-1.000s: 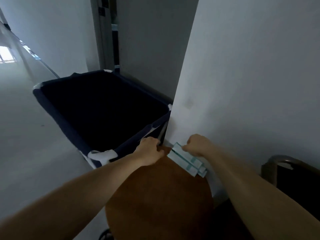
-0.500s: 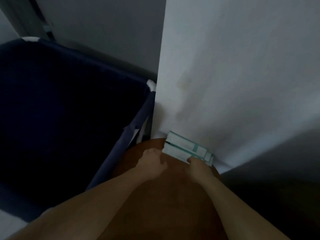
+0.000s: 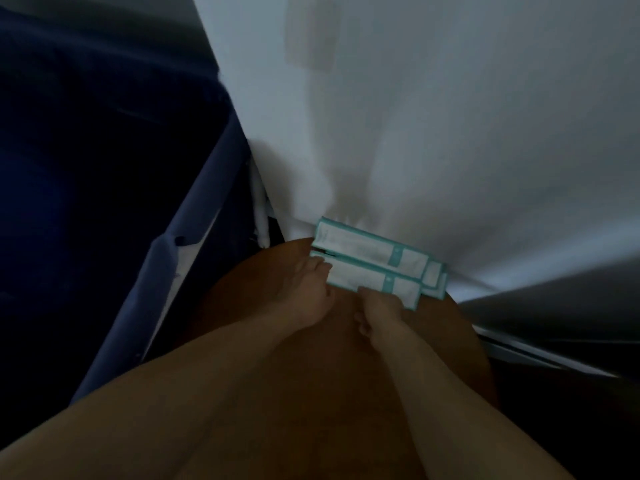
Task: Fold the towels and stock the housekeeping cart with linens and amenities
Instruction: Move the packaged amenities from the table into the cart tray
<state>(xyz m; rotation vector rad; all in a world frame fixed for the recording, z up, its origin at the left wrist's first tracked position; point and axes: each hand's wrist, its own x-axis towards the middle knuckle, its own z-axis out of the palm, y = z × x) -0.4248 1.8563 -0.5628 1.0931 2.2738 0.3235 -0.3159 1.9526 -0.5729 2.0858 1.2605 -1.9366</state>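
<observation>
Several white amenity packets with teal edges (image 3: 370,263) lie in a small stack at the far end of the brown rounded cart top (image 3: 277,341), pushed against a white wall. My left hand (image 3: 304,289) touches the left end of the nearest packet with its fingertips. From the near side, my right hand (image 3: 379,306) rests its fingertips on that same packet's near edge. The picture is dim, so finer detail of the fingers is unclear.
A dark navy fabric linen bag (image 3: 166,278) on a white frame hangs just left of the cart top. The white wall (image 3: 415,133) rises directly behind the packets. At the right, a dark area lies below a metal rail (image 3: 540,358).
My head has tilted down and moved closer. My right hand came from the far side of the packets to their near edge, and my left hand slid right to the packets' left end.
</observation>
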